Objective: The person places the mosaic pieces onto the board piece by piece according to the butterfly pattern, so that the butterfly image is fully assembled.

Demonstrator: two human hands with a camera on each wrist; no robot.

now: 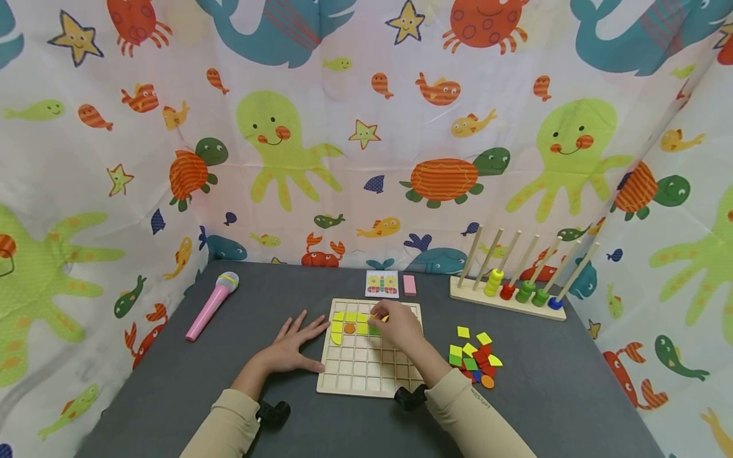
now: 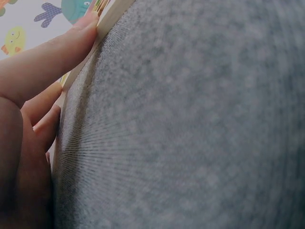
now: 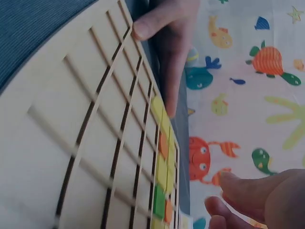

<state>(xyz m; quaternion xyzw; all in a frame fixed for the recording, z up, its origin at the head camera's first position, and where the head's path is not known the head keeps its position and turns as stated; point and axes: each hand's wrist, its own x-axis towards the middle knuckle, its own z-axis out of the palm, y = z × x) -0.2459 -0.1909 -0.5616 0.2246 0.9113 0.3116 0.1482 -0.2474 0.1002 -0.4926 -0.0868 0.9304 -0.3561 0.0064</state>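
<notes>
A wooden grid board [image 1: 366,385] lies on the table with yellow pieces [image 1: 350,317], an orange round piece [image 1: 349,328] and a green piece [image 1: 374,331] in its far cells. My left hand [image 1: 291,346] lies spread at the board's left side. In the left wrist view its thumb [image 2: 78,40] touches the board's edge [image 2: 112,19]. Over the far right part of the board hangs my right hand [image 1: 397,324], fingers bent, beside the green piece. The right wrist view shows its fingertips [image 3: 228,179] raised off the board, with no piece visible between them.
Loose coloured pieces [image 1: 478,356] lie right of the board. Behind it are a butterfly pattern card [image 1: 382,294] and a pink block [image 1: 409,285]. A peg stand with coloured rings [image 1: 509,304] stands back right, a pink toy microphone [image 1: 210,310] lies left.
</notes>
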